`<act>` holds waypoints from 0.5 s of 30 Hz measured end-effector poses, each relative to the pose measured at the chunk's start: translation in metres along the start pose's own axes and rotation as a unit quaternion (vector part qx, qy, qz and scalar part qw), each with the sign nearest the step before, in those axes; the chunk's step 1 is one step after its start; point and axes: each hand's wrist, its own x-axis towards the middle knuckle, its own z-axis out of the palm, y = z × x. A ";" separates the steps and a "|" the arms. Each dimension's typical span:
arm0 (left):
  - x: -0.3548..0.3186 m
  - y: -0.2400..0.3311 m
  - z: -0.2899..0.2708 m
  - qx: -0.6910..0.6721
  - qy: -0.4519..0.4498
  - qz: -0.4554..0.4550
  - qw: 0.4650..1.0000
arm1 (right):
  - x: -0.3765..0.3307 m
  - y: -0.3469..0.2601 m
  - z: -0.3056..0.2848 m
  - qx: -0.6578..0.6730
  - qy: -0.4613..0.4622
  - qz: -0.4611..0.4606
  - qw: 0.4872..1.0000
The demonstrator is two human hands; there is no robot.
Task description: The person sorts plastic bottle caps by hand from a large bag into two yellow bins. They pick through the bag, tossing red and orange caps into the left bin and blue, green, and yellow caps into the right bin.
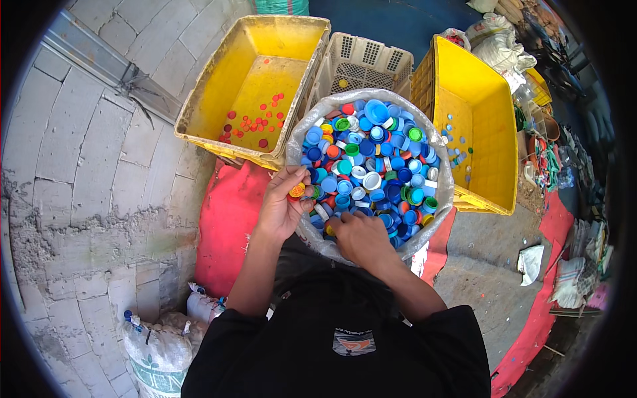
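Observation:
A round container lined with a clear plastic bag (445, 174) is heaped with plastic bottle caps (371, 180), mostly blue, with some white, green, red and yellow. At its near left rim, my left hand (281, 207) pinches an orange-yellow bottle cap (297, 190) between thumb and fingers. My right hand (363, 240) reaches over the near rim, its fingers curled down among the caps. Those fingertips are partly hidden, and whatever they grip cannot be made out.
A yellow crate (279, 50) at the far left holds scattered red and orange caps. Another yellow crate (483, 106) at right holds a few light blue ones. Between them stands a pale perforated crate (363, 50). White sacks (156, 348) lean by the block wall (89, 139).

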 end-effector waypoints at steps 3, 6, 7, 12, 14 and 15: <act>-0.003 -0.001 0.002 0.009 0.009 -0.001 1.000 | 0.002 -0.003 0.014 -0.040 0.019 -0.010 0.999; -0.005 -0.001 0.003 0.006 0.003 0.000 1.000 | 0.004 -0.001 0.014 -0.039 0.041 -0.012 0.998; -0.005 -0.001 0.003 0.005 0.003 0.001 1.000 | 0.005 0.000 0.013 -0.039 0.041 -0.013 0.998; -0.010 -0.001 0.006 0.104 0.023 -0.014 0.994 | 0.000 0.010 -0.019 0.336 0.111 0.112 0.929; -0.013 -0.001 0.014 0.130 0.006 -0.044 0.990 | -0.003 0.020 -0.018 0.431 0.148 0.120 0.882; -0.016 -0.001 0.020 0.156 -0.008 -0.074 0.985 | -0.004 0.023 -0.017 0.521 0.181 0.125 0.825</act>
